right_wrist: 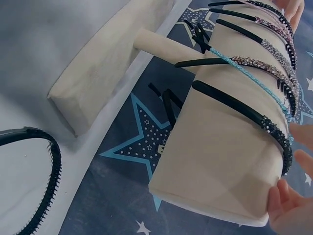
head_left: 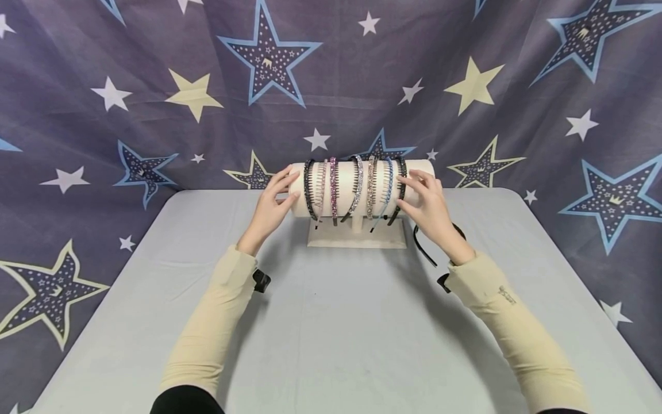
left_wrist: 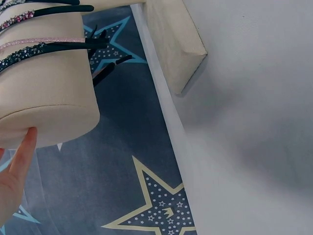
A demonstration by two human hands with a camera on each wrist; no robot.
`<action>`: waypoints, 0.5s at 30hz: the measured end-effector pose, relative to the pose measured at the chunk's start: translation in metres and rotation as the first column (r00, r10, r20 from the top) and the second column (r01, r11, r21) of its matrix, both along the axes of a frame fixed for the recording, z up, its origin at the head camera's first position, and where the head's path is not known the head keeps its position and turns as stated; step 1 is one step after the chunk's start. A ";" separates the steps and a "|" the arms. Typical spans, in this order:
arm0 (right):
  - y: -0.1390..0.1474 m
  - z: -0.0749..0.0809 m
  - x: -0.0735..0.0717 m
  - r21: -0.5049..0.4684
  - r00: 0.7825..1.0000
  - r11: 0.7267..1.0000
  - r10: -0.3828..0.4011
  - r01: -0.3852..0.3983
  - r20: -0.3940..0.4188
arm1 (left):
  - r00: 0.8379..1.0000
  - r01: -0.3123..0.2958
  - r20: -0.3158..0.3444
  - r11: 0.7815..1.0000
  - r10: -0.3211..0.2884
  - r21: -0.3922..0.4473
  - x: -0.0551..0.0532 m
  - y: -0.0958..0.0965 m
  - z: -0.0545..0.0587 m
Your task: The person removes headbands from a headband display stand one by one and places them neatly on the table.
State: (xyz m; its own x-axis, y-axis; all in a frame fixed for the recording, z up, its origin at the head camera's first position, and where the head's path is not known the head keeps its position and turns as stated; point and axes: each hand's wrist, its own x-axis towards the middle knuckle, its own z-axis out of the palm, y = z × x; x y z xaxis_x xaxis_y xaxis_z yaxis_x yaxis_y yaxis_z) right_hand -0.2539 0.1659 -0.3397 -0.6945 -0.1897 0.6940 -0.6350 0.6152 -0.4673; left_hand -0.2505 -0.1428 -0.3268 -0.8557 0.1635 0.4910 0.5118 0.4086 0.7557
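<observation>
A cream padded roll on a T-shaped stand (head_left: 357, 237) bears several decorated headbands, among them a pink-purple one (head_left: 333, 187), a silver one (head_left: 358, 184) and a blue one (head_left: 389, 187). My left hand (head_left: 273, 201) is at the roll's left end, a fingertip touching the end face in the left wrist view. At the other end, my right hand (head_left: 428, 204) has its fingertips and thumb beside the rightmost black headband (right_wrist: 244, 106), fingers apart. That headband has dark beads over its top. Part of the right hand lies outside the right wrist view.
Another black headband (right_wrist: 56, 166), with small teeth along its inside, lies on the table behind my right wrist. A pale grey cloth (head_left: 331, 333) covers the table. Behind it hangs a dark star-patterned curtain (head_left: 331, 75).
</observation>
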 end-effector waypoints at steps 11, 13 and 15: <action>0.001 -0.001 -0.004 0.048 1.000 0.999 0.005 -0.005 0.000 | 1.000 -0.001 -0.002 1.000 0.001 0.000 0.000 -0.001 0.001; 0.002 -0.001 -0.004 0.049 1.000 0.999 0.008 -0.008 0.006 | 1.000 0.004 0.000 1.000 -0.004 0.003 0.000 -0.001 0.000; 0.003 -0.001 -0.003 0.047 1.000 0.999 0.011 -0.011 0.012 | 1.000 0.010 0.003 1.000 -0.010 0.008 0.000 -0.001 0.000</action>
State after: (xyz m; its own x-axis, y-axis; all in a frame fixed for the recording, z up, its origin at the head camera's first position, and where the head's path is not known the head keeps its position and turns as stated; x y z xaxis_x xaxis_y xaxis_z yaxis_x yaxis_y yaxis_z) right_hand -0.2570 0.1684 -0.3404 -0.7005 -0.2297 0.6757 -0.6363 0.6299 -0.4454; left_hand -0.2510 -0.1435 -0.3272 -0.8557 0.1676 0.4896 0.5131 0.3975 0.7608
